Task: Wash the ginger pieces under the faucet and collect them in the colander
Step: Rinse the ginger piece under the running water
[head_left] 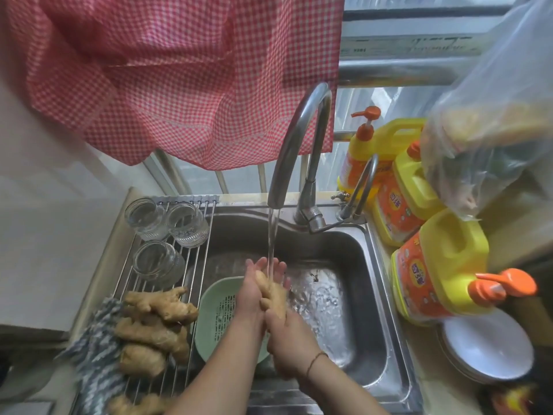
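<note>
Water runs from the curved steel faucet (299, 145) into the sink (362, 298). Under the stream, a ginger piece (273, 293) sits between my two hands. My left hand (251, 290) holds it from the left, thumb curled over it, fingertips up. My right hand (288, 333) grips its lower end. A pale green colander (217, 319) rests in the sink's left part, below my left forearm; it looks empty where visible. Several unwashed ginger pieces (158, 322) lie on the wire rack (182, 375) to the left.
Three upturned glasses (167, 220) stand on the rack's far end; a blue-grey cloth (95, 348) lies at its left. Yellow detergent bottles (434, 265) and white plates (487, 351) crowd the right counter. A red checked cloth (179, 79) hangs overhead, a plastic bag (493, 121) at upper right.
</note>
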